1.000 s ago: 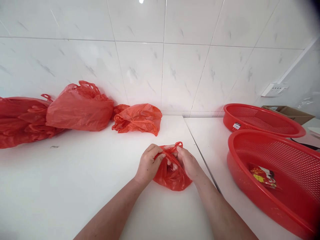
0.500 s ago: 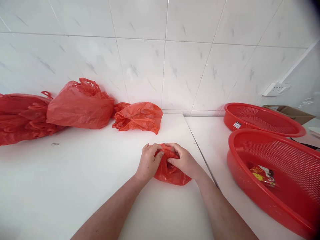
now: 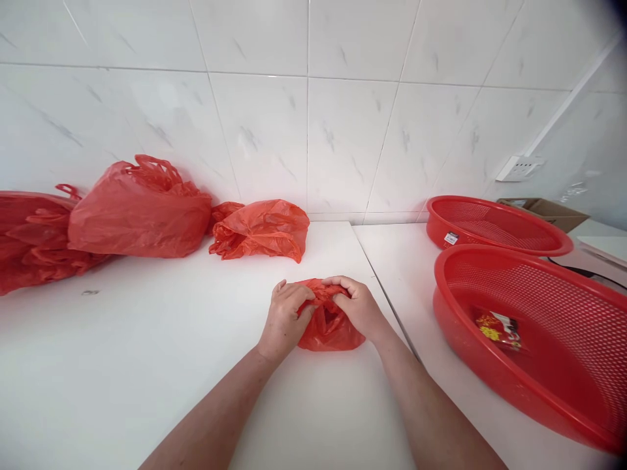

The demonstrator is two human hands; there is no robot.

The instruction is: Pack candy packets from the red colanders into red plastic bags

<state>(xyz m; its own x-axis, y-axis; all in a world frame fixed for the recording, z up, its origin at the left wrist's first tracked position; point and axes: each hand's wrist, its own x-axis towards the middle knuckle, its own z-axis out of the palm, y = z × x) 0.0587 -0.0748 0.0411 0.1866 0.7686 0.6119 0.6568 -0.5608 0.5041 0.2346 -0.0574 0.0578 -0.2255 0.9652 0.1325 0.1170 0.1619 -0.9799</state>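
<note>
— Where's the red bag (image 3: 330, 331)?
— On the tabletop (image 3: 147, 339), between your left hand (image 3: 283, 320) and right hand (image 3: 361, 307), each grip pinched on its bunched top. Hold the pinches close together, I'd judge.

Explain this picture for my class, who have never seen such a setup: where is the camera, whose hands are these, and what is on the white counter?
There is no machine here. A person works with bare hands, and a camera worn on their head looks forward and down, so the arms enter from below. The left hand and right hand both grip a small red bag on the white counter. More red bags lie by the tiled wall. To the right stand a far basket and a near basket, which holds a printed packet.
</note>
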